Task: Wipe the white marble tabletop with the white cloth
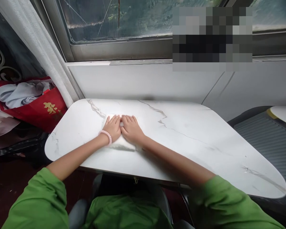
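A white cloth, perhaps a folded towel, lies on the white marbled tabletop. Flat on top of it rests my left hand, its fingers stretched forward; a pink coiled band circles that wrist. My right hand lies on the cloth too, palm down with fingers extended. The thumbs come together between the two hands. Part of the cloth is hidden beneath them, and its near edge shows below my wrists.
Left of the table stands a red bag with grey fabric in it, beside a white curtain. A white wall and window frame border the back. A grey ridged surface lies at right.
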Demonstrator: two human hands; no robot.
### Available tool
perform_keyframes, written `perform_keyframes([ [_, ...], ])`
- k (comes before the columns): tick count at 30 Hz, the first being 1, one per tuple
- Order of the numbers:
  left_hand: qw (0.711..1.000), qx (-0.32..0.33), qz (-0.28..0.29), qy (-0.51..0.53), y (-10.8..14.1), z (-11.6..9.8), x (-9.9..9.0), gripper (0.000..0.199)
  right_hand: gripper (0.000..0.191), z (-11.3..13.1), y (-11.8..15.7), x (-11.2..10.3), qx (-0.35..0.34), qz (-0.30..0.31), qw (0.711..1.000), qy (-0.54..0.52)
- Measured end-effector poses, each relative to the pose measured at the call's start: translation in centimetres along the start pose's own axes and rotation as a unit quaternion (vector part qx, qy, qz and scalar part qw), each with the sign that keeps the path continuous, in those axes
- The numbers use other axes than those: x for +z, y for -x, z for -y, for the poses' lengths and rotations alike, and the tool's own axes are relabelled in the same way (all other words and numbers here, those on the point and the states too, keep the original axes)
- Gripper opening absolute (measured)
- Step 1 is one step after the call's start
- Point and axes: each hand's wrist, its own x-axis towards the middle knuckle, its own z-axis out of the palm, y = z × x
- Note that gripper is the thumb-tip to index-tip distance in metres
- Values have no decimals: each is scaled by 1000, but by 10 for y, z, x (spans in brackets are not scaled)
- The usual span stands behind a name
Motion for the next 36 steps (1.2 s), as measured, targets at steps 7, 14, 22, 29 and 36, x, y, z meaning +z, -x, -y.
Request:
perform_keyframes([
  [7, 998, -30, -47, 8, -79, 46, -1, 48, 30, -36, -87, 22, 11, 0, 1000, -3],
  [14, 998, -34, -44, -7, -129, 73, 0, 46, 28, -64, -134, 36, 16, -17, 1000, -15],
  [22, 998, -24, -56, 9, -154, 84, 3, 41, 26, -75, -151, 39, 34, -33, 999, -20],
  [29, 998, -27, -48, -1, -153, 83, 4, 43, 26, -77, -149, 40, 25, -39, 998, -32],
  [36, 998, -43, -36, -15, -127, 69, 3, 47, 29, -67, -129, 35, 8, -24, 999, -41],
])
